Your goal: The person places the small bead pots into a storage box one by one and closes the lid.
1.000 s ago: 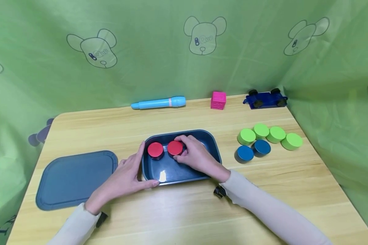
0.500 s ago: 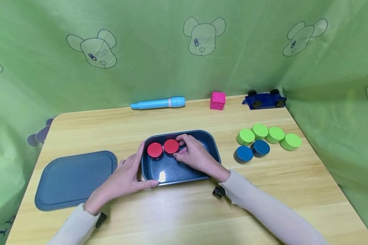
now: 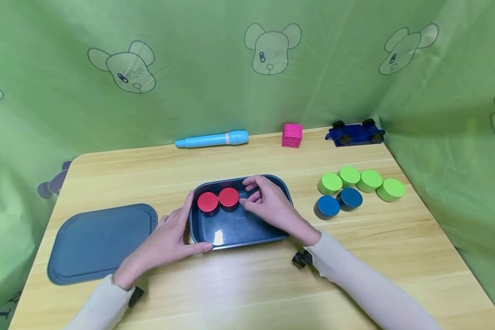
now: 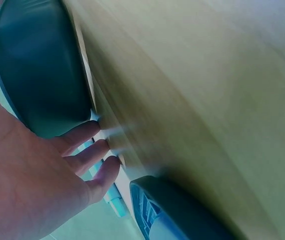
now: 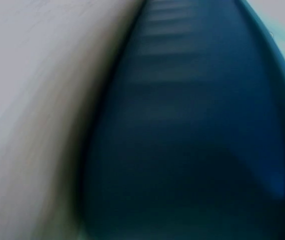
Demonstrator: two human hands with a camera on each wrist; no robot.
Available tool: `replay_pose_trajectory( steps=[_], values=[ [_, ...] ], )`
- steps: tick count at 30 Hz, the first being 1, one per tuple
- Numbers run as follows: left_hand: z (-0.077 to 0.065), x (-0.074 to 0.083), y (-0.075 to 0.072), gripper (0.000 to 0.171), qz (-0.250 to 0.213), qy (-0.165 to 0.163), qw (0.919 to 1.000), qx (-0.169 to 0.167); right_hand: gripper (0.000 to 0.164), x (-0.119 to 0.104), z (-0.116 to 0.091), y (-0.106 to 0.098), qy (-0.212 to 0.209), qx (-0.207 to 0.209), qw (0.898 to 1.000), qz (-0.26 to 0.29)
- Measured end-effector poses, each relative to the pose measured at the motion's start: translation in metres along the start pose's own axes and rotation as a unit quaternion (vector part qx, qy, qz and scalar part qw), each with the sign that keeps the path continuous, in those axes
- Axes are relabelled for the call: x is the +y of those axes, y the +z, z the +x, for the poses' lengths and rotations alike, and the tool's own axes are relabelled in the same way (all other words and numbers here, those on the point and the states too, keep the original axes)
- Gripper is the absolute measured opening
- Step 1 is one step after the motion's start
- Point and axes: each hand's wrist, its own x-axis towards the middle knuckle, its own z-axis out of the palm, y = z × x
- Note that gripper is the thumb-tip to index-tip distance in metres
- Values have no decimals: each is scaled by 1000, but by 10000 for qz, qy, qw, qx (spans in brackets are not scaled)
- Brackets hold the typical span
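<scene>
A dark blue rectangular box (image 3: 247, 224), without a cover, stands mid-table. Two round red-topped pieces, a left one (image 3: 208, 203) and a right one (image 3: 228, 199), stand side by side in its back left part. My left hand (image 3: 169, 238) rests on the box's left end, its index finger along the end wall and its thumb at the front edge. In the left wrist view, its other fingers (image 4: 85, 159) reach past the box. Over the right half of the box is my right hand (image 3: 272, 201), fingers loosely bent and holding nothing, just right of the red pieces. The right wrist view is blurred.
A flat dark blue lid (image 3: 103, 243) lies left. Several green round pieces (image 3: 370, 180) and two blue round ones (image 3: 327, 207) stand right. Along the back are a light blue toy microphone (image 3: 212, 139), a pink cube (image 3: 292, 135) and a wheeled blue toy (image 3: 355, 134).
The right red piece has slid left, up beside the other one. My right hand has let go of it and drawn back to the right. My left hand has stayed in place.
</scene>
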Motion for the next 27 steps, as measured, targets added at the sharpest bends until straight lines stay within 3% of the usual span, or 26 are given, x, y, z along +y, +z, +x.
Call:
replay_pose_trajectory(
  steps=[11,27],
  values=[
    [1,-1,-1,137,-66,-31,10000,6,43,-4,-9,-25,-29,350,9981,503],
    [1,-3,0,138,-75,-53,10000,18,43,12,-41,-70,196,627,9964,537]
  ],
)
